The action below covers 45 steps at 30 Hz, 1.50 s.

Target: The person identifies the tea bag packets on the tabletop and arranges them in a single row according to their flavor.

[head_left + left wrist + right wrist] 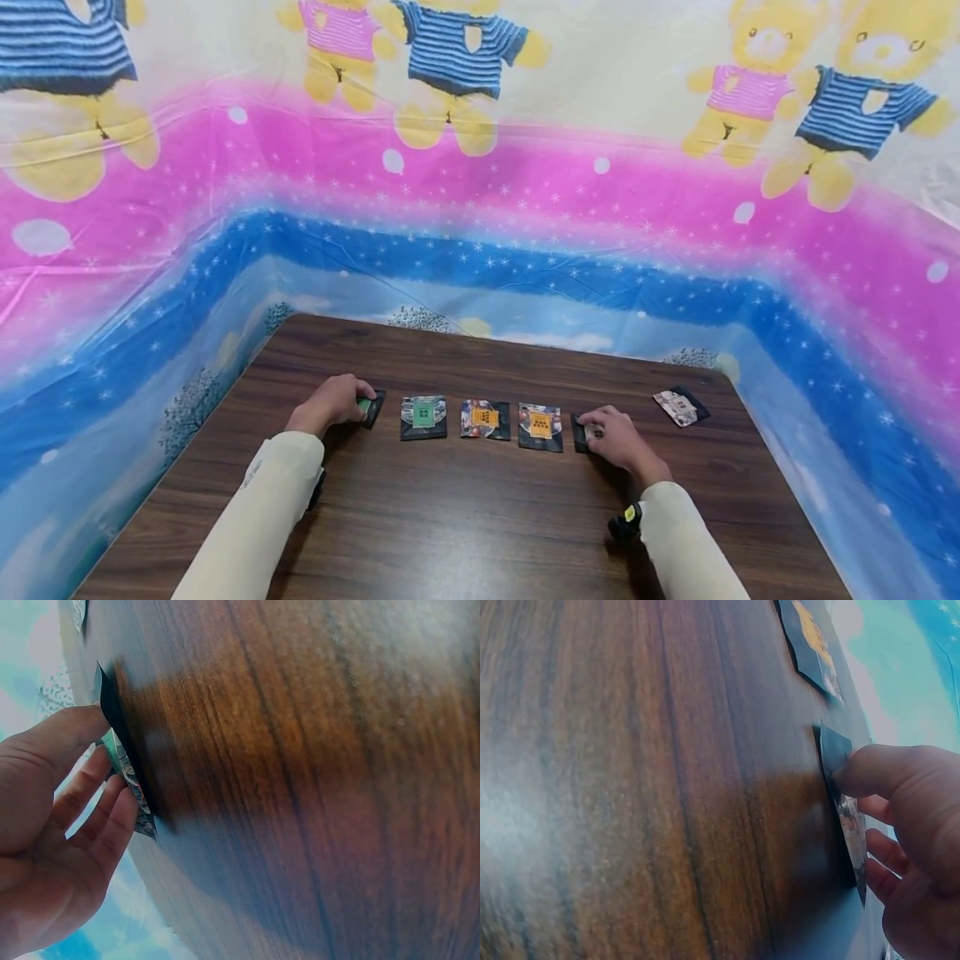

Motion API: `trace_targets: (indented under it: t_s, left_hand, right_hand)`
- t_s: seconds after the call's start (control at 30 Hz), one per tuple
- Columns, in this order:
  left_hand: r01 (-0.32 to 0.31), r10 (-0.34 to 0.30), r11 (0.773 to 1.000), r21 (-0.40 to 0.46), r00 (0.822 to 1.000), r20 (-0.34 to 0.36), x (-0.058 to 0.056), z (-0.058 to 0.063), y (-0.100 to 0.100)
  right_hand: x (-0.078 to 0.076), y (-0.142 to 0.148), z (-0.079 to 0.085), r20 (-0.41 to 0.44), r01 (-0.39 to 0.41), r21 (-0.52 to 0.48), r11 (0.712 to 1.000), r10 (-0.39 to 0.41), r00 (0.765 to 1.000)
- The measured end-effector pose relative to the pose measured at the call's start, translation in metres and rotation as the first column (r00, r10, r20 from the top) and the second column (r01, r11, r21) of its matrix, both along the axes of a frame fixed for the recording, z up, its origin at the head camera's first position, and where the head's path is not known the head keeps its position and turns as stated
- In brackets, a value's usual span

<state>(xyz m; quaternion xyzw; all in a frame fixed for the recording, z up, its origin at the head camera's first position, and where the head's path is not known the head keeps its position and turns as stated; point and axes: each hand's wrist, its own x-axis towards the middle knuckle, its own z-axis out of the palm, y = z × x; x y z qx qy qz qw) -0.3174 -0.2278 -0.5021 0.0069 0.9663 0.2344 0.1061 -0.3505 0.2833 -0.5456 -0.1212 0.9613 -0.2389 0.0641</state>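
My left hand (337, 402) is at the left end of a row of small flat packets, holding a black packet with a green label (373, 412) between thumb and fingers. In the left wrist view that packet (114, 709) lies close over the wood, one corner bent up. At the row's right end my right hand (621, 437) holds another black packet (580, 435) by thumb and fingertips. The right wrist view shows the thumb on the dark part of this packet (847, 825), whose edges lift slightly. Fingers cover part of each held packet.
Between the hands lie a green-labelled packet (423, 417) and two orange-labelled packets, one left (485, 418) and one right (540, 425). A tilted packet with a pale label (681, 406) lies at the far right. A printed cloth surrounds the brown wooden table (450, 517).
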Motion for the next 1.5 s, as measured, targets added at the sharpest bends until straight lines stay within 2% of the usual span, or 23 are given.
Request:
trace_targets:
  t_s: [0.2,0.3,0.37,0.43,0.53,0.63,0.7,0.77,0.9,1.07,1.13,1.3,1.4,1.5]
  left_hand:
    - [0.011,-0.011,1.000,0.002,1.000,-0.002,0.000,0.001,-0.002]
    - [0.013,-0.013,1.000,-0.001,1.000,-0.011,0.000,0.003,-0.003]
    - [0.014,-0.014,1.000,-0.004,1.000,-0.017,-0.001,0.005,-0.003]
    - [0.018,-0.018,1.000,-0.009,1.000,-0.022,-0.001,0.006,-0.002]
    - [0.015,-0.015,1.000,0.003,1.000,-0.015,-0.001,0.009,-0.001]
    - [0.013,-0.013,1.000,0.011,1.000,-0.008,0.001,0.010,-0.001]
    - [0.007,-0.007,1.000,0.018,1.000,-0.007,0.000,0.010,-0.002]
    - [0.010,-0.010,1.000,0.016,1.000,-0.009,0.000,0.011,-0.003]
    - [0.010,-0.010,1.000,0.017,1.000,-0.009,-0.002,0.009,-0.005]
    - [-0.011,0.011,1.000,0.025,1.000,0.004,-0.004,0.004,-0.006]
    - [-0.014,0.014,1.000,0.026,1.000,0.003,-0.002,0.002,-0.006]
    - [-0.014,0.014,0.999,0.030,1.000,0.002,0.003,-0.001,-0.004]
    - [-0.020,0.020,0.999,0.035,1.000,0.005,0.004,-0.001,-0.003]
    - [-0.018,0.018,0.999,0.030,1.000,-0.001,0.004,0.000,-0.003]
  right_hand:
    - [-0.004,0.005,0.010,-0.031,-0.061,0.027,0.998,0.061,0.998]
    - [-0.008,0.010,0.017,-0.077,-0.051,0.012,0.999,0.052,0.996]
    - [-0.013,0.016,0.021,-0.131,-0.002,0.004,1.000,0.002,0.991]
    - [-0.016,0.026,0.024,-0.201,0.066,0.000,0.998,-0.065,0.977]
    - [-0.021,0.046,0.025,-0.297,0.182,0.012,0.983,-0.171,0.940]
    - [-0.024,0.067,0.026,-0.352,0.267,0.035,0.963,-0.238,0.905]
    - [-0.025,0.080,0.026,-0.347,0.300,0.062,0.952,-0.261,0.901]
    - [-0.026,0.091,0.026,-0.303,0.313,0.089,0.946,-0.274,0.913]
    - [-0.021,0.103,0.027,-0.161,0.289,0.164,0.943,-0.263,0.951]
    - [-0.012,0.108,0.022,-0.061,0.251,0.218,0.943,-0.243,0.968]
    - [-0.010,0.110,0.017,-0.063,0.243,0.226,0.943,-0.235,0.970]
    - [-0.009,0.118,0.007,-0.139,0.248,0.201,0.948,-0.223,0.965]
    - [-0.009,0.120,0.002,-0.180,0.295,0.155,0.943,-0.266,0.947]
    - [-0.009,0.119,-0.002,-0.233,0.360,0.120,0.925,-0.327,0.916]
